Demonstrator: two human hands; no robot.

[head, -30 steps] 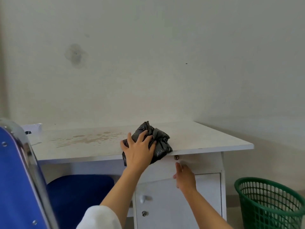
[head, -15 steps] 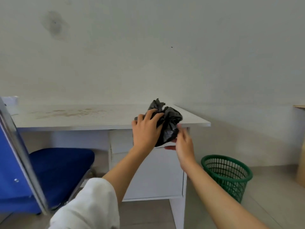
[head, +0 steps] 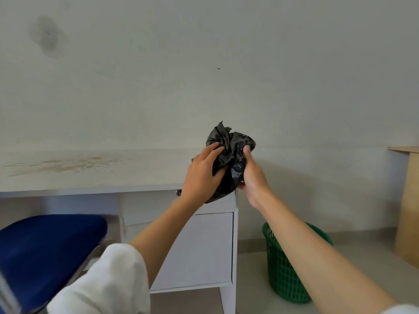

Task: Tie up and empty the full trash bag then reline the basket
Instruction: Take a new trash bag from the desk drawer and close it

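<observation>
My two forearms reach forward and upward from the bottom of the view, meeting over the right end of the white desk [head: 90,173]. Taking that desk as the landmark: its stained top runs off to the left, and its drawer and cabinet front face me below my left arm. A blue chair seat [head: 45,250] sits under the desk's left part. On the floor just to the right of the desk's cabinet stands the green mesh basket [head: 283,275], partly hidden behind my right forearm; I can't see inside it. Farther right of the desk, at the frame edge, is a tan cabinet [head: 408,211].

My left sleeve is white and pushed up; that forearm angles up to the right. My left hand [head: 201,175] is curled around the left side of the crumpled black trash bag [head: 231,155], fingers spread over the plastic and closed on it. My right hand [head: 251,175] comes up from the other side, thumb pressed on the bag's right face, palm cupping beneath, also gripping it. The bag is bunched into a wad, held above the desk's right front corner, its lower end overlapping the desk edge in view.
</observation>
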